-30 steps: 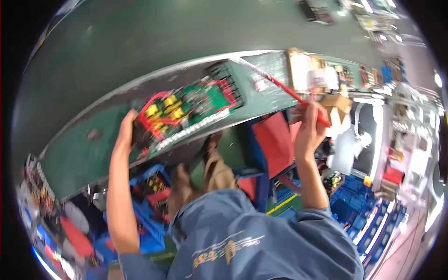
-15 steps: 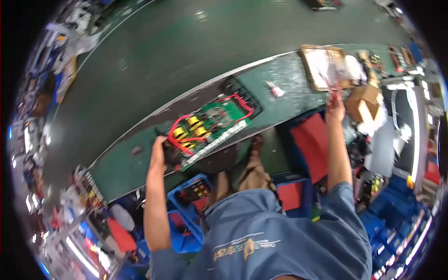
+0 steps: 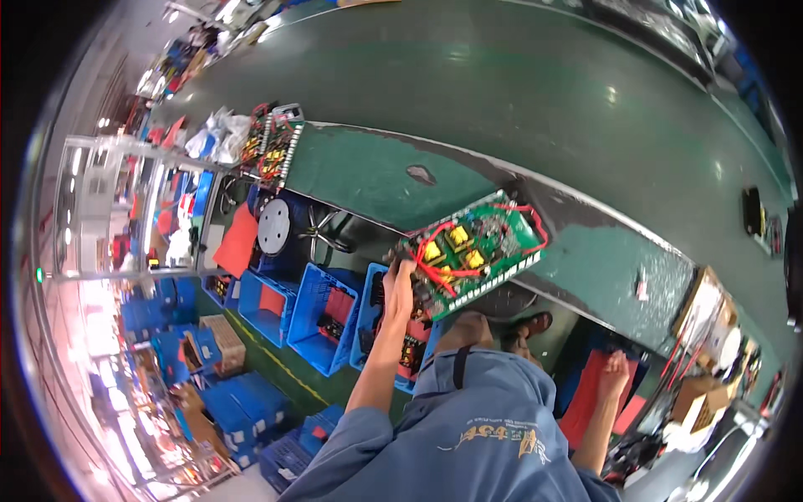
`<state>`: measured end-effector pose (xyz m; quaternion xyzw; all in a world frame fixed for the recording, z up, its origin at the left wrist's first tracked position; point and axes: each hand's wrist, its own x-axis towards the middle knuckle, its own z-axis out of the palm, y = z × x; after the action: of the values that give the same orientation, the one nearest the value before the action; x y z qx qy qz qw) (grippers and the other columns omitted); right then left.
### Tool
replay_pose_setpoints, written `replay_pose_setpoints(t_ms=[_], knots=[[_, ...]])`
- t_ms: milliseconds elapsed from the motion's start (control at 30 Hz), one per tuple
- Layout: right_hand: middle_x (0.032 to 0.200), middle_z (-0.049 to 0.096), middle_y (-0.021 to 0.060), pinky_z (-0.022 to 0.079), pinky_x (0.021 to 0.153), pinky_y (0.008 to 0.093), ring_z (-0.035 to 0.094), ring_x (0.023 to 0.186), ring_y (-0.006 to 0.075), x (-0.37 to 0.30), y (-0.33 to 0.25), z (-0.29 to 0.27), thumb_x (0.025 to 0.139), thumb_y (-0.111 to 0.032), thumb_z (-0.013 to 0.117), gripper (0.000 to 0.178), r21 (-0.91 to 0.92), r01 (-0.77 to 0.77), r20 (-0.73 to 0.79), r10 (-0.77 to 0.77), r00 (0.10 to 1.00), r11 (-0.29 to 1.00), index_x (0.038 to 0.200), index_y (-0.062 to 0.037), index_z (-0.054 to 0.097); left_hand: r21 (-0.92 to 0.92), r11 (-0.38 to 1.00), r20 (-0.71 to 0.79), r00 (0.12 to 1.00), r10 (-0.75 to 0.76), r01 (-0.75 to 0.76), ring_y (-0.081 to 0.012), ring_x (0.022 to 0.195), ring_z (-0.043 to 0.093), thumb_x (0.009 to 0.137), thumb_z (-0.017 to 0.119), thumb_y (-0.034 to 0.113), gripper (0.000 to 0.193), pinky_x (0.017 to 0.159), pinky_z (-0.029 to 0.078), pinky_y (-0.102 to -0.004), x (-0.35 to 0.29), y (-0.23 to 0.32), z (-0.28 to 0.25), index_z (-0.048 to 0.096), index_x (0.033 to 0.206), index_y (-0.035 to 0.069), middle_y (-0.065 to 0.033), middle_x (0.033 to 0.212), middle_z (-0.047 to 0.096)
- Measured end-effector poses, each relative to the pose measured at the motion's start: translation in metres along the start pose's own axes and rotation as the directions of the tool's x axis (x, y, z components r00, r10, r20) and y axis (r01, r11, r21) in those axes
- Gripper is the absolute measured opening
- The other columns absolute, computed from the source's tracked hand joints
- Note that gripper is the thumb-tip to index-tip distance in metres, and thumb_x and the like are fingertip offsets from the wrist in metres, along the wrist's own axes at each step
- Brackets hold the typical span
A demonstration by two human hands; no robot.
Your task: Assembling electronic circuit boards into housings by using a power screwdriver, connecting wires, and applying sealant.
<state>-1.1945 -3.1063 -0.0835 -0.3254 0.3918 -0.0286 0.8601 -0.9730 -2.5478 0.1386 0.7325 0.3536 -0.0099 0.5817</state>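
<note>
A green circuit board [image 3: 493,242] with yellow-wrapped coils and red wires lies tilted across the near edge of the bench. My left hand [image 3: 400,289] grips the dark part at its left end, fingers closed over it. Red wires loop over the coils and around the board's right end. Off to the right, apart from the board, my right hand [image 3: 615,378] hangs above a red sheet [image 3: 590,397], its fingers curled. Whatever may be inside those fingers is too small to make out.
More boards [image 3: 272,155] stand at the bench's left end. Blue bins [image 3: 324,322] with boards and red sheets line the floor at left. A shallow tray [image 3: 698,301], red wires [image 3: 682,361] and a cardboard box [image 3: 701,402] sit at right. A small packet [image 3: 641,286] lies on the bench.
The view has swung left, bringing the blue bins and stacked boards into sight. My right hand has drawn back from the tray toward me. My left hand keeps its hold on the circuit board.
</note>
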Motion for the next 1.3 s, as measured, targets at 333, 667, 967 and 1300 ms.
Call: replay_pose_setpoints(t_ms=[333, 667, 967, 1300], knots=[[0.085, 0.062, 0.0034, 0.041, 0.056, 0.0229, 0.056, 0.070, 0.0095, 0.049, -0.040, 0.231, 0.098, -0.027, 0.066, 0.026, -0.504, -0.017, 0.119, 0.089, 0.989, 0.864, 0.108, -0.0025, 0.066, 0.167, 0.985, -0.097, 0.993, 0.059, -0.043, -0.0310, 0.108, 0.066, 0.082, 0.063, 0.038, 0.069, 0.096, 0.048, -0.0373, 0.016, -0.008, -0.019, 0.056, 0.140, 0.002, -0.0197, 0.116, 0.070], [0.084, 0.064, 0.0045, 0.044, 0.052, 0.0244, 0.062, 0.067, 0.0128, -0.016, 0.042, 0.328, 0.097, -0.024, 0.068, 0.019, -0.622, 0.000, 0.094, 0.075, 0.993, 0.783, 0.100, -0.0053, 0.066, 0.036, 0.966, -0.085, 0.963, 0.257, -0.255, -0.0334, 0.102, 0.071, 0.080, 0.066, 0.048, 0.073, 0.094, 0.051, -0.0411, 0.218, 0.109, -0.107, 0.061, 0.133, -0.002, -0.0208, 0.105, 0.074], [0.090, 0.072, 0.0109, 0.053, 0.054, 0.0265, 0.069, 0.070, 0.0184, -0.061, 0.056, 0.299, 0.096, -0.025, 0.069, 0.032, -0.684, -0.096, -0.080, 0.057, 0.995, 0.723, 0.114, 0.0014, 0.068, -0.347, 0.890, -0.463, 0.880, 0.111, -0.295, -0.0192, 0.089, 0.059, 0.085, 0.067, 0.031, 0.042, 0.083, 0.048, -0.0352, 0.444, -0.009, -0.175, 0.063, 0.112, -0.001, -0.0068, 0.098, 0.066], [0.092, 0.071, 0.0130, 0.053, 0.063, 0.0259, 0.069, 0.075, 0.0174, -0.077, 0.046, 0.301, 0.094, -0.024, 0.071, 0.033, -0.786, -0.218, -0.200, 0.095, 0.975, 0.578, 0.114, 0.0018, 0.067, -0.685, 0.693, -0.492, 0.845, -0.211, -0.226, -0.0140, 0.067, 0.052, 0.082, 0.065, 0.030, 0.024, 0.062, 0.043, -0.0305, 0.460, -0.071, -0.201, 0.066, 0.090, 0.008, 0.0001, 0.078, 0.054]])
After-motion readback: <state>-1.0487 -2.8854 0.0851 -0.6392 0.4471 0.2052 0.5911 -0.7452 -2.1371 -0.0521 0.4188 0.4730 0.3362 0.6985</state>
